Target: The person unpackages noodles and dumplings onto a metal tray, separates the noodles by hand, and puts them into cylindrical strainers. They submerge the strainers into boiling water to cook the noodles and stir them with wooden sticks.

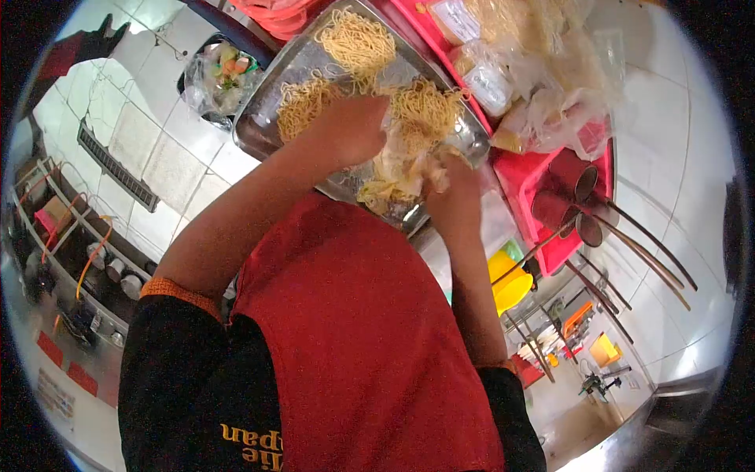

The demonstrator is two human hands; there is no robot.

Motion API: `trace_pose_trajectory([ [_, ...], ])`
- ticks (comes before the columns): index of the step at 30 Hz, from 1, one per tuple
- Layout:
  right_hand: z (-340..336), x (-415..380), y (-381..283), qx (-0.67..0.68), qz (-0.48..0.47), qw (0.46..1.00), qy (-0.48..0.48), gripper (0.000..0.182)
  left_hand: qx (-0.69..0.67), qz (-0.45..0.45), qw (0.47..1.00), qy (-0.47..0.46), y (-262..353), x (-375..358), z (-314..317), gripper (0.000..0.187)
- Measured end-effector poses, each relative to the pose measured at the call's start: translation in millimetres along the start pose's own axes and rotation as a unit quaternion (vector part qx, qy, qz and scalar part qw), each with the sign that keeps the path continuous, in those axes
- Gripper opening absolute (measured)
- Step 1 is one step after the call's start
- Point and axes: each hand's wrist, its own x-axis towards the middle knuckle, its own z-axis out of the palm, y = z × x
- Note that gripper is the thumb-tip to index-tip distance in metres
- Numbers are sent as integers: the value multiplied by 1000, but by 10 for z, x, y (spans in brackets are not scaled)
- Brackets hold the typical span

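A metal tray (255,118) holds pale noodles in separate piles, one at the top (356,41), one at the left (305,106) and one at the right (425,110). My left hand (360,132) is closed at the inner edge of the right pile, against thin whitish plastic (397,161). Closer to my body, my right hand (454,189) is closed on the other side of this plastic, its fingers blurred. A smaller, loose clump (385,194) lies at the tray's near edge, below the plastic.
Bagged noodles (511,79) lie to the right of the tray. Beyond my right arm, a pink container (550,256) holds brown cups (572,175) with long sticks, near a yellow object (511,287). A bag of scraps (224,79) stands at the left. White tiles cover the floor.
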Motion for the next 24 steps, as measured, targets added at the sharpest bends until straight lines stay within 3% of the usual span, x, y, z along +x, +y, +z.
trace_pose_trajectory([
  [2, 272, -144, -8, -33, 38, 991, -127, 40, -27, -8, 999, -29, 37, -19, 276, 50],
  [4, 377, -168, -77, -2, 60, 993, -99, 40, -99, -23, 993, 64, 144, -58, 409, 45],
  [5, 390, -188, -111, 32, 84, 993, -80, 40, -97, -21, 993, 65, 166, -82, 385, 45],
  [7, 321, -210, -134, 70, 103, 989, -78, 36, -177, -20, 984, 24, 211, -143, 334, 51],
  [10, 162, -217, -119, 98, 111, 986, -71, 29, -147, -70, 986, -24, 244, -168, 307, 53],
  [12, 20, -255, -123, 92, 108, 988, -65, 26, -169, -48, 984, -25, 220, -258, 318, 52],
  [14, -218, -241, -182, 233, 150, 957, -90, 22, -192, -26, 981, -24, 228, -295, 289, 51],
  [16, -511, -167, -375, 263, 184, 941, -106, 17, -256, -79, 957, -113, 254, -334, 212, 52],
  [17, -553, -172, -391, 331, 179, 923, -87, 16, -257, -80, 957, -110, 223, -303, 183, 52],
  [19, -596, -138, -447, 429, 126, 892, -60, 15, -305, -121, 877, -351, 126, -213, 113, 44],
  [20, -603, -112, -488, 429, 124, 893, -61, 15, -306, -122, 878, -349, 111, -259, 97, 44],
  [22, -605, -58, -555, 478, 112, 867, -80, 19, -543, -165, 763, -309, 105, -385, 77, 42],
  [24, -582, -72, -559, 464, 91, 878, -75, 23, -604, -141, 734, -276, 136, -465, 89, 45],
])
